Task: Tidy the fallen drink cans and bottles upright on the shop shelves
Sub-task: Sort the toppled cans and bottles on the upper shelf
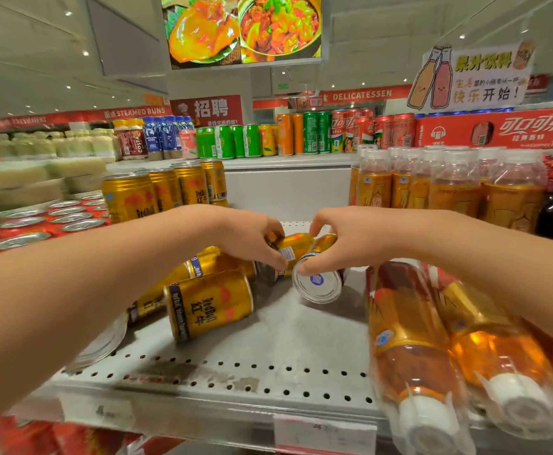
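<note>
Several gold Red Bull cans lie fallen on the grey perforated shelf (268,349). My left hand (252,239) grips one fallen gold can (293,246) near the shelf's middle. My right hand (344,241) holds a second gold can (319,284), tilted with its silver bottom facing me. A third fallen can (209,305) lies on its side in front, with more lying behind it (216,262). Upright gold cans (166,190) stand at the back left. Two orange drink bottles (409,343) (495,353) lie on their sides at the right, caps toward me.
Upright orange bottles (452,182) stand at the back right. Red cans with silver tops (38,224) fill the left. A higher shelf at the back holds green, orange and red cans (301,134) and a red Coca-Cola carton (498,128). A price tag (324,435) hangs on the shelf's front edge.
</note>
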